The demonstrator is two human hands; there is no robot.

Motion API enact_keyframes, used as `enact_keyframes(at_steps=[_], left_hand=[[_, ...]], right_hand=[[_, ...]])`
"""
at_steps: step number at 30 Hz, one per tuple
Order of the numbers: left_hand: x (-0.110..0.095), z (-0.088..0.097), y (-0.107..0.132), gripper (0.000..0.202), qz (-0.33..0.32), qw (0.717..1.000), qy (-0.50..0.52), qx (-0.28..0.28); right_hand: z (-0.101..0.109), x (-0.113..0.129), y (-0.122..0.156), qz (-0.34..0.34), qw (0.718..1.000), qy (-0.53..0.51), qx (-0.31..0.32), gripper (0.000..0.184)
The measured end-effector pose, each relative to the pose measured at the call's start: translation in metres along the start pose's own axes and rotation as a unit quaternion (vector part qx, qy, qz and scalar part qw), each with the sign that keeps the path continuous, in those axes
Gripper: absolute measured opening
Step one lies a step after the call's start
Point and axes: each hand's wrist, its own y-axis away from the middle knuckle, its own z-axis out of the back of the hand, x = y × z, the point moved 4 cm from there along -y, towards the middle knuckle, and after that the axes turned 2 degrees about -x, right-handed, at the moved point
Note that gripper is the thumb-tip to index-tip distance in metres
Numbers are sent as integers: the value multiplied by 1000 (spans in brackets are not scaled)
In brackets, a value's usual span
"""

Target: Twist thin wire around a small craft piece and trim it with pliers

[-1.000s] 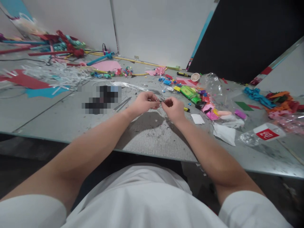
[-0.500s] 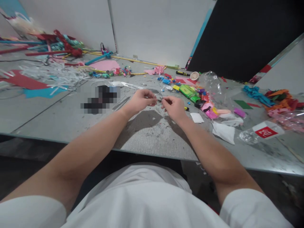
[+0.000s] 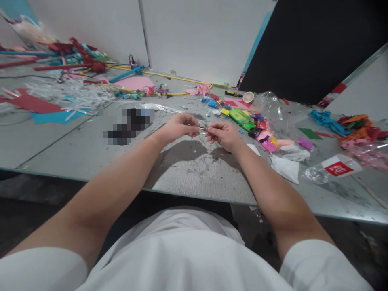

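Observation:
Over the table's front middle, my left hand (image 3: 182,126) is closed in a pinch, thumb against fingers. Facing it a short gap away, my right hand (image 3: 223,134) pinches too. A thin, wire-like piece (image 3: 203,129), partly dark and partly shiny, spans the gap between the two sets of fingertips. It is too small to make out fully, and the fingers cover its ends. Both hands hover above their own shadows on the grey tabletop (image 3: 194,173).
Bright clay packets (image 3: 239,116) lie beyond my right hand, near a white packet (image 3: 285,167) and a clear plastic bottle (image 3: 336,166). White paper shreds (image 3: 72,97) and coloured tubes (image 3: 63,66) spread at the left. A pixelated dark patch (image 3: 130,125) is left of my hands.
My right hand has turned slightly, its lower fingers showing more, and its wrist has shifted a little right. The thin piece between the fingertips shows a shinier stretch now. My left hand stays nearly still.

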Motion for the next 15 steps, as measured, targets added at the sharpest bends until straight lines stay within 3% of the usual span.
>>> enact_keyframes(at_steps=[3, 6, 8, 9, 11, 12, 15], left_hand=[[0, 0, 0, 20, 5, 1000, 6, -8], [2, 2, -1, 22, 4, 999, 23, -34], [4, 3, -3, 24, -2, 997, 40, -60], [5, 4, -5, 25, -7, 996, 48, -73], [6, 6, -7, 26, -18, 993, 63, -97], [6, 7, -7, 26, -24, 991, 70, -107], [4, 10, -8, 27, -37, 987, 85, -131]], right_hand=[[5, -1, -2, 6, 999, 37, 1, 53], [22, 3, -5, 32, 983, 178, -23, 52], [35, 8, -6, 52, 933, 353, -44, 49], [41, 9, -6, 37, 896, 441, -38, 59], [49, 5, -4, -55, 825, 562, 8, 87], [50, 4, -3, -75, 817, 571, 27, 92], [49, 9, 1, -93, 805, 583, 57, 70]])
